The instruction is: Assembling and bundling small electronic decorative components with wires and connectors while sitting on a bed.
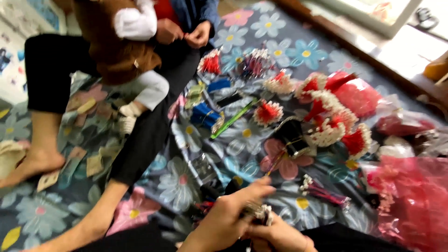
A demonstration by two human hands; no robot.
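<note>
My left hand (224, 219) and my right hand (280, 235) meet at the bottom middle of the view, both pinched on a small white-beaded piece (260, 213) held between them. Just above the hands, a thin red-and-yellow stick (276, 163) lies on the flowered blanket (242, 140). A bundle of red strands with white beads (322, 192) lies to the right of my hands. Red tassels edged with white beads (326, 123) are heaped further back.
Another person sits cross-legged at the upper left in black trousers (149, 130), their hands (186, 32) busy together. A small child in brown (126, 46) leans on them. Red plastic bags (410, 200) lie at the right. A black spool (290, 135) and green stick (232, 120) lie mid-blanket.
</note>
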